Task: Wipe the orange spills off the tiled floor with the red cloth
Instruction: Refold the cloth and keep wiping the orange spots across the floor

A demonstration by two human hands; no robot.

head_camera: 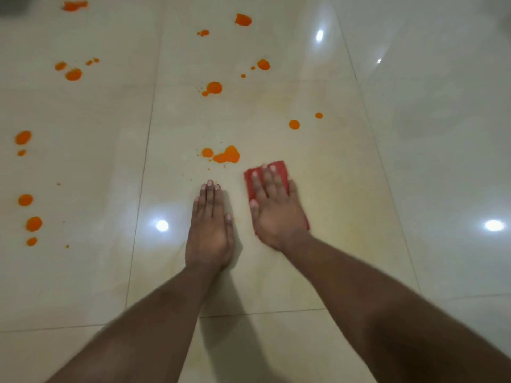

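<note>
My right hand (276,208) lies flat with straight fingers on the folded red cloth (279,168), pressing it onto the glossy cream tiled floor (345,217). Only the cloth's far end and edges show around the hand. Just ahead and left of the cloth sits the nearest orange spill (228,155) with a smaller round drop (207,152) beside it. My left hand (211,228) rests flat on the bare tile to the left of the cloth, fingers together and straight, holding nothing. Several more orange spots lie farther ahead (214,87) and along the left side (33,223).
Faint yellowish smears tint the tile around and beyond the cloth (318,161). Two small drops (294,124) lie ahead to the right. Grout lines (141,189) divide the large tiles. Bright light reflections (161,225) glare on the floor. The tiles on the right carry no spots.
</note>
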